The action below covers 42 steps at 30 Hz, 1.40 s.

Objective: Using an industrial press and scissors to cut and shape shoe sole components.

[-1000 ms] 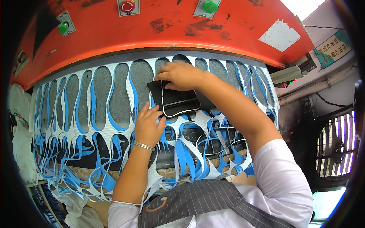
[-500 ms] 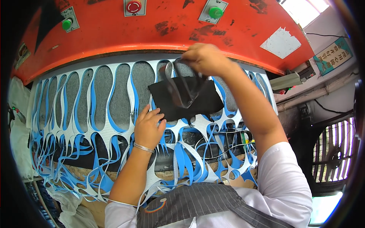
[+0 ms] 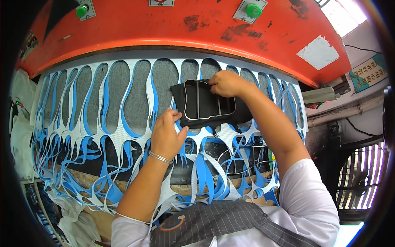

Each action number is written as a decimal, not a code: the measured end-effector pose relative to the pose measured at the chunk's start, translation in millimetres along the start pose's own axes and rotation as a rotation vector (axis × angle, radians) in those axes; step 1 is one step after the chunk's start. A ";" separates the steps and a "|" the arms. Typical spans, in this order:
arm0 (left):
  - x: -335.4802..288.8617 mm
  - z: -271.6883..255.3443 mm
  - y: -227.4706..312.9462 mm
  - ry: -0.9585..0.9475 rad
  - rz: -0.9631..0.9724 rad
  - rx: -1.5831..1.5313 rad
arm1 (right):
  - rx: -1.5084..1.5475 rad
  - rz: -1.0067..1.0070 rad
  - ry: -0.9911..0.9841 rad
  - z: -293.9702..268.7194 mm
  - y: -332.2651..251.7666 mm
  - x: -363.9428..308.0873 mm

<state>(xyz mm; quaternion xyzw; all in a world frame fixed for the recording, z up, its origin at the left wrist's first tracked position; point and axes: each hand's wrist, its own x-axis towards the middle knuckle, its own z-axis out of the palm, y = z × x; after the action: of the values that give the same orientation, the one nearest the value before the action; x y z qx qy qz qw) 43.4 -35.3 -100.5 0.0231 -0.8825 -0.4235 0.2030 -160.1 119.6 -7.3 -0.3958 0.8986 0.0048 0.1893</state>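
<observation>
A steel-rule cutting die (image 3: 198,101), a rounded rectangular metal frame with two crossbars, lies flat over a piece of black fabric (image 3: 243,112). My right hand (image 3: 228,85) grips the die's far edge with bent fingers. At the fabric's near left edge rests my left hand (image 3: 168,133), its thumb apart and its fingertips beside the die's corner. Beneath the fabric spreads a white and blue sheet (image 3: 120,145), cut through with long sole-shaped openings. Grey material (image 3: 138,99) shows inside those openings.
The red press body (image 3: 164,31) runs along the far side, with green buttons (image 3: 254,11) on it. Loose blue and white offcut strips (image 3: 205,175) hang over the near edge. Plastic bags (image 3: 22,123) are at the left; a dark fan (image 3: 360,181) stands at the right.
My right hand has lowered the die from a tilted position above the black fabric to lie flat on it. My left hand stays by the fabric's edge. The view has shifted slightly.
</observation>
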 end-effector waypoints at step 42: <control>7.1 9.9 -0.4 0.054 0.019 0.130 | 0.654 0.029 0.418 76.1 36.5 -75.5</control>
<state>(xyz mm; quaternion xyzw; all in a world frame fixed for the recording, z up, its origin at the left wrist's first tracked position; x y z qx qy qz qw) 33.0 -29.8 -103.9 0.0391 -0.9026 -0.3625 0.2290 -114.2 210.3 -57.1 -0.2940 0.8775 -0.3598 0.1184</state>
